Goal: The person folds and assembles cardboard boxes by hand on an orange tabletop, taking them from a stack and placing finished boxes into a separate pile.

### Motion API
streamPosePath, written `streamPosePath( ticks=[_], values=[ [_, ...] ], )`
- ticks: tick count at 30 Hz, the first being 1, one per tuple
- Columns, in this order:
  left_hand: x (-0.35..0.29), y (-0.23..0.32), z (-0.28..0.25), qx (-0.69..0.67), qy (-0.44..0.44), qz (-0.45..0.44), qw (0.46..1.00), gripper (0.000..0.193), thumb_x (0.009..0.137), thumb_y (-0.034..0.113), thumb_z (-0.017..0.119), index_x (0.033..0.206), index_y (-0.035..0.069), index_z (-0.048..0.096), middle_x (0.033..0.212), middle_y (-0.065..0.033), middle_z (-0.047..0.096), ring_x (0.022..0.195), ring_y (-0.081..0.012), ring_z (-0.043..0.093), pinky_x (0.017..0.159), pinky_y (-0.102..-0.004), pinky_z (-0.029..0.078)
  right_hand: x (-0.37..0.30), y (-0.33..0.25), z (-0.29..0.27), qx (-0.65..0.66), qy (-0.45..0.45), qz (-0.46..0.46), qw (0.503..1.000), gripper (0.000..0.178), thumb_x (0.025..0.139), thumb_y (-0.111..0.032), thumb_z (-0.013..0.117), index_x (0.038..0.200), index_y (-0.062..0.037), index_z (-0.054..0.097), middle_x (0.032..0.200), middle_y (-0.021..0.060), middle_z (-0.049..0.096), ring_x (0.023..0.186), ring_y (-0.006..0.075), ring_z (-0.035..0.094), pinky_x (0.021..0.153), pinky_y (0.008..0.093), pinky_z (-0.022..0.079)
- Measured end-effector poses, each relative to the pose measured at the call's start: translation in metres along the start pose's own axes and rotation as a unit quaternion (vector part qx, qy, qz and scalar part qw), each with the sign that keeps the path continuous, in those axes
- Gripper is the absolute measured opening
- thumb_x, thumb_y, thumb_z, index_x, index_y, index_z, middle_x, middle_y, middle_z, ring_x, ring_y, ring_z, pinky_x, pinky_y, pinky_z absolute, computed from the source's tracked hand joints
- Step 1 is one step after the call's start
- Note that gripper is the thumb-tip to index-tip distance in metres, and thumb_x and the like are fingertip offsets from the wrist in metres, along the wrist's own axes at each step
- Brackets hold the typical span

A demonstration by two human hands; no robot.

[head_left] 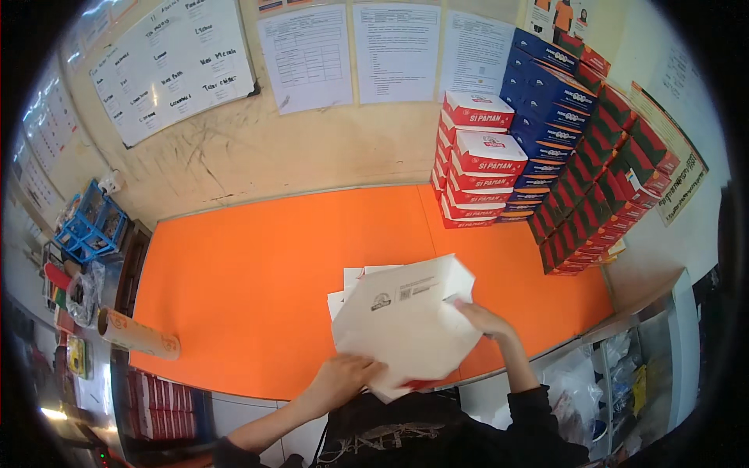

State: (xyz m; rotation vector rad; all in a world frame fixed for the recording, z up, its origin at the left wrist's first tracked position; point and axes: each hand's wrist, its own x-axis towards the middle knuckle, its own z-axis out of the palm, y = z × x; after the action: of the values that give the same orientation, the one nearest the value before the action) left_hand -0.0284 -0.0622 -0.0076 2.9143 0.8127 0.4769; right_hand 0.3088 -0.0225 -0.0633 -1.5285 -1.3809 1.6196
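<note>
A white cardboard box blank [406, 324] with small dark print is tilted over the front part of the orange table, near my body. My left hand [347, 374] grips its lower left edge, fingers lying over the board. At its right side my right hand [482, 318] pinches the edge, slightly smeared by motion. A bit of red shows along the near edge of the blank. Behind and under it, corners of more white cardboard [355, 277] stick out on the table, mostly hidden.
Stacked boxes stand at the back right of the orange table [257, 273]: red and white boxes [485, 168], blue boxes [550, 101], and dark green and red boxes [597, 187]. A cardboard tube [139, 334] lies at the left edge. A blue plastic rack [92, 222] stands beyond it.
</note>
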Motion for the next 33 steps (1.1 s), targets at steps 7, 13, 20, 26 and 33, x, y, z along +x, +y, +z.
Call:
streamPosePath(
  ticks=[7, 13, 20, 26, 33],
  values=[
    [0.017, 0.001, -0.008, -0.4, -0.062, -0.136, 0.904, 0.026, 0.094, 0.023, 0.048, 0.1, 0.0, 0.057, 0.086, -0.0182, 0.062, 0.082, -0.0314, 0.06, 0.073, -0.0377, 0.047, -0.04, -0.084, 0.082, 0.062, -0.075, -0.19, 0.977, 0.017, 0.079, -0.009, 0.067, 0.092, 0.0012, 0.065, 0.082, 0.0077, 0.065, 0.08, 0.0235, 0.059, 0.08, 0.0359, 0.044],
    [0.028, 0.005, -0.014, -0.64, -0.162, -0.23, 0.715, 0.03, 0.094, 0.019, 0.047, 0.116, -0.001, 0.052, 0.089, -0.0064, 0.059, 0.08, -0.0116, 0.052, 0.073, -0.0277, 0.044, -0.047, -0.116, 0.061, 0.095, -0.059, -0.475, 0.873, 0.018, 0.065, -0.015, 0.079, 0.074, -0.0066, 0.066, 0.069, 0.0005, 0.055, 0.062, 0.0174, 0.047, 0.061, 0.0324, 0.037],
    [0.058, 0.016, -0.041, -0.558, -0.007, -0.228, 0.798, 0.018, 0.087, 0.007, 0.055, 0.102, 0.0, 0.061, 0.074, -0.0084, 0.061, 0.067, -0.0095, 0.055, 0.061, -0.0264, 0.045, -0.045, -0.153, 0.066, -0.335, 0.043, -0.54, 0.771, 0.013, 0.067, -0.022, 0.075, 0.075, -0.0139, 0.069, 0.09, 0.0015, 0.055, 0.081, 0.0225, 0.049, 0.075, 0.0357, 0.039],
    [0.068, 0.008, -0.025, -0.6, 0.291, -0.294, 0.685, 0.018, 0.089, 0.006, 0.053, 0.106, -0.002, 0.051, 0.084, -0.0059, 0.06, 0.073, -0.0099, 0.058, 0.061, -0.0234, 0.048, -0.052, -0.08, 0.093, -0.068, 0.299, -0.478, 0.823, 0.01, 0.071, -0.015, 0.073, 0.076, -0.0085, 0.068, 0.091, 0.0063, 0.058, 0.085, 0.0242, 0.053, 0.079, 0.0368, 0.042],
    [0.071, 0.017, -0.035, -0.445, 0.464, -0.338, 0.687, 0.01, 0.088, 0.004, 0.055, 0.093, -0.005, 0.056, 0.075, -0.0073, 0.062, 0.062, -0.0124, 0.061, 0.057, -0.0253, 0.051, -0.032, -0.101, 0.083, 0.101, 0.268, -0.204, 0.936, 0.011, 0.074, -0.006, 0.07, 0.083, 0.0007, 0.066, 0.069, 0.0081, 0.063, 0.061, 0.0101, 0.06, 0.054, 0.0245, 0.046]
  ],
)
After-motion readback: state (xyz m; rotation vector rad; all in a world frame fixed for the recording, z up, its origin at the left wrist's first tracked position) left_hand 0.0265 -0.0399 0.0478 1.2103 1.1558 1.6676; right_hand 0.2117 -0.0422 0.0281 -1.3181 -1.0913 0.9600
